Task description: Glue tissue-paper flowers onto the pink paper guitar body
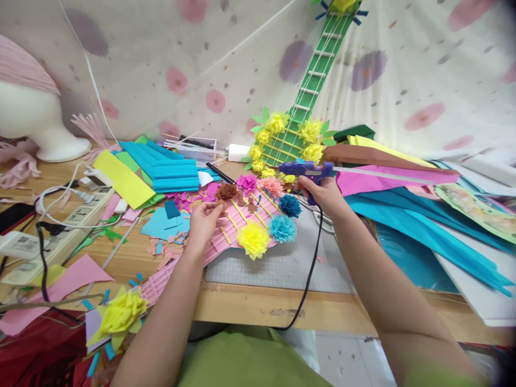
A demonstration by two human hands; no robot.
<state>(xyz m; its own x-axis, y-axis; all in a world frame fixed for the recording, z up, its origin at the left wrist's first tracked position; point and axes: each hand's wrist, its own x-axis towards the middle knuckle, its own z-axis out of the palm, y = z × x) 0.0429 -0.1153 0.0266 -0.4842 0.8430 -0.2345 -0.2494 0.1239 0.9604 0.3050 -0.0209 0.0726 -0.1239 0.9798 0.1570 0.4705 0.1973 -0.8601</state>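
The right hand (322,194) has its fingers wrapped round a blue glue gun (308,171) above the pink paper guitar (231,226), which lies partly on the cutting mat (278,271). The left hand (206,217), fingertips together beside the brown flower (226,192), may hold something too small to tell. Paper scraps (163,247) and a power strip (60,236) crowd the left, blue paper strips (419,236) the right, and the gun's black cord (312,269) crosses the mat.

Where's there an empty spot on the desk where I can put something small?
The grey mat is bare between the yellow flower and the desk's front edge, and nearly bare between the black cord and right arm. It's crowded left, with the power strip and paper scraps, and right, with blue paper.
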